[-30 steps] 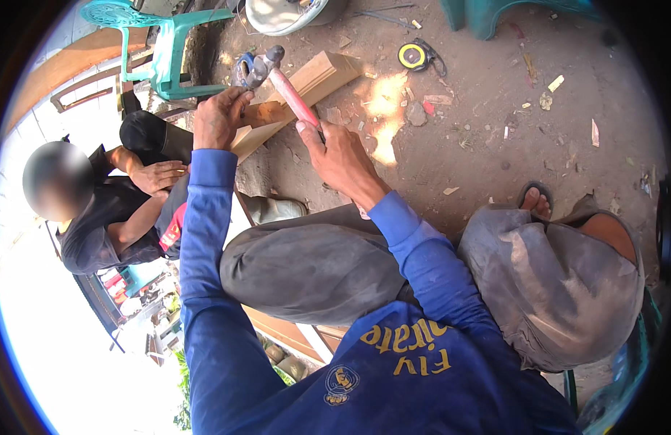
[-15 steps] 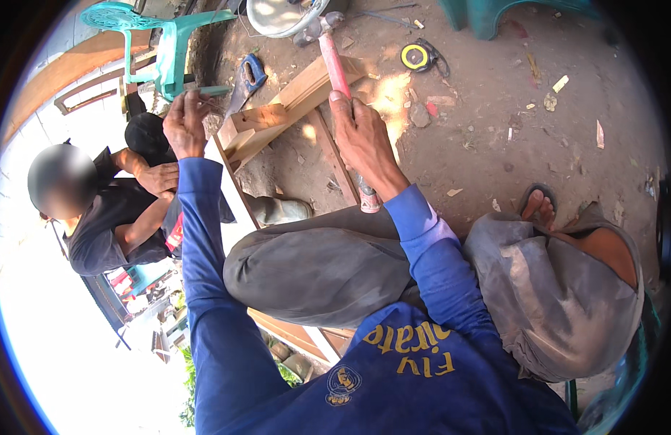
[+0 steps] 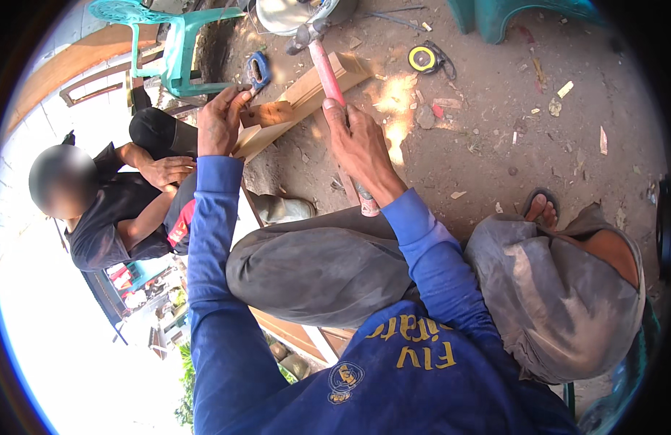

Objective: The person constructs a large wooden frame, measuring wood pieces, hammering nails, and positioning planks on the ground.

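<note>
My right hand point(image 3: 363, 145) is wrapped round the red handle of a claw hammer point(image 3: 326, 71). Its metal head points away from me, above the wood, and the handle's butt sticks out below my wrist. To the left, my left hand point(image 3: 219, 122) is raised with thumb and fingertips pinched together. Whatever is between them is too small to make out. Just right of those fingers lies the near end of a pale wooden beam point(image 3: 313, 85), with a block-like end piece point(image 3: 268, 113) partly behind my hand.
A hand saw point(image 3: 258, 70) lies beyond my left hand, near a green plastic chair point(image 3: 177, 54). A bucket point(image 3: 284, 16) stands at the far side. A yellow tape measure point(image 3: 423, 58) and wood scraps lie on the dirt. Another person point(image 3: 125, 210) sits at left.
My left hand has moved right, closer to the end of the beam. The hammer head has shifted slightly left with my right hand still gripping the handle.
</note>
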`<state>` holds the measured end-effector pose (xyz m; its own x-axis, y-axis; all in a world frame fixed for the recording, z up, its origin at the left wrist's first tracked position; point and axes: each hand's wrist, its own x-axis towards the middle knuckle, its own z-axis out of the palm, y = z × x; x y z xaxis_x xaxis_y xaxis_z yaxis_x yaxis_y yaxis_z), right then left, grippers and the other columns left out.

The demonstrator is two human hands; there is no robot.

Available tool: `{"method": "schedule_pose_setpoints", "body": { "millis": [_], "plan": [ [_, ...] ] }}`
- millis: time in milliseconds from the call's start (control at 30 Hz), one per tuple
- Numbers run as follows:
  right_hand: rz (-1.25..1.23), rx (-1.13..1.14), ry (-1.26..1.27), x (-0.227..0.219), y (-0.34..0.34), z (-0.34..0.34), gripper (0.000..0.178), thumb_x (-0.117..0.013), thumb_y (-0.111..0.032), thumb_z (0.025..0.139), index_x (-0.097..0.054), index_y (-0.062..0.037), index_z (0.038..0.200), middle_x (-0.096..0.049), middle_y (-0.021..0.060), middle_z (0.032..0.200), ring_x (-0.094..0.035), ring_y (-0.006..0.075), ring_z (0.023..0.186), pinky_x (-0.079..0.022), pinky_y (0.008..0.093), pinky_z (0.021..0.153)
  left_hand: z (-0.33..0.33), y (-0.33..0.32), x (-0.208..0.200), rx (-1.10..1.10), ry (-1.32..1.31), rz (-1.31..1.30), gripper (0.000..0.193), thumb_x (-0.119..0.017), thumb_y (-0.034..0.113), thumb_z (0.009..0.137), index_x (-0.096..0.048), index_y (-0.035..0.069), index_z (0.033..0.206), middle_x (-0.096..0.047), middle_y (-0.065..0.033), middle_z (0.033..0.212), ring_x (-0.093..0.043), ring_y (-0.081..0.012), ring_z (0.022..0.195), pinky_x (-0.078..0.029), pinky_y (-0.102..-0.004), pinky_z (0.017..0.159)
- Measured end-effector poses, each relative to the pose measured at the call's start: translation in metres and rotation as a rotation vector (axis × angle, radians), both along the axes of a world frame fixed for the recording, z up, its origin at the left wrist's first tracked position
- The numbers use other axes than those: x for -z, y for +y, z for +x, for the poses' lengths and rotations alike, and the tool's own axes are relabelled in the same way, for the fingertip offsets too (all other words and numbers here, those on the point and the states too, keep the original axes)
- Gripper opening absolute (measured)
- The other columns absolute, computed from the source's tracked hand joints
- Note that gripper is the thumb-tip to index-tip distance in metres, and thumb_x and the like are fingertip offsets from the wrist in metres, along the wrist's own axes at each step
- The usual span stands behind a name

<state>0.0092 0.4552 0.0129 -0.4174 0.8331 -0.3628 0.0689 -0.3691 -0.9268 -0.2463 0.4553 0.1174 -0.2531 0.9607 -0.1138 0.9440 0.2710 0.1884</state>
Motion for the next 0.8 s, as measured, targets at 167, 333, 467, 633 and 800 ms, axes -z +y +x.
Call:
{"method": "schedule_pose_setpoints", "body": {
  "millis": [167,333,467,633,800],
  "plan": [
    [0.093,0.065,0.093,-0.005,-0.023,0.0,0.054,-0.049,-0.049,0.103,-0.063,0.0023,0.098,-0.062,0.0282,0.067,-0.065,0.0482,0.07,-0.05,0.0543,0.065,0.016,-0.011,-0.003,0.06,-0.098,-0.017,0.019,-0.07,0.017,0.097,-0.075,0.002,0.107,-0.076,-0.0076,0.09,-0.069,-0.0101,0.085,-0.055,-0.0286,0.077],
    [0.218,0.06,0.146,0.017,-0.058,-0.016,0.049,-0.055,-0.049,0.101,-0.065,-0.0012,0.103,-0.061,0.0256,0.063,-0.065,0.0458,0.063,-0.049,0.0508,0.057,0.01,-0.017,0.001,0.129,-0.033,0.0,0.017,-0.073,0.018,0.093,-0.077,0.009,0.107,-0.076,-0.0093,0.086,-0.07,-0.011,0.077,-0.054,-0.0294,0.072],
    [0.139,0.107,0.107,0.004,-0.047,-0.016,0.05,-0.054,-0.048,0.102,-0.065,0.0008,0.099,-0.062,0.027,0.065,-0.065,0.0463,0.065,-0.05,0.0522,0.059,0.008,-0.011,-0.001,0.089,0.03,-0.024,0.017,-0.074,0.023,0.093,-0.077,0.011,0.105,-0.072,-0.0109,0.079,-0.064,-0.0135,0.065,-0.052,-0.0315,0.065],
    [0.051,0.093,0.14,-0.012,-0.035,0.001,0.054,-0.051,-0.049,0.103,-0.064,0.0032,0.099,-0.062,0.0295,0.067,-0.065,0.0478,0.069,-0.05,0.0556,0.064,0.014,-0.002,0.0,0.141,0.054,-0.035,0.016,-0.074,0.021,0.092,-0.077,0.01,0.104,-0.073,-0.0106,0.078,-0.066,-0.0127,0.067,-0.053,-0.0306,0.066],
    [0.112,0.021,-0.017,-0.012,-0.025,0.007,0.054,-0.05,-0.048,0.103,-0.065,0.0037,0.096,-0.064,0.0304,0.072,-0.065,0.0501,0.073,-0.05,0.0553,0.069,0.007,-0.008,0.009,0.141,0.182,0.006,0.016,-0.073,0.029,0.09,-0.078,0.016,0.096,-0.072,-0.0146,0.08,-0.071,-0.0331,0.072,-0.055,-0.039,0.065]
  ]
}}
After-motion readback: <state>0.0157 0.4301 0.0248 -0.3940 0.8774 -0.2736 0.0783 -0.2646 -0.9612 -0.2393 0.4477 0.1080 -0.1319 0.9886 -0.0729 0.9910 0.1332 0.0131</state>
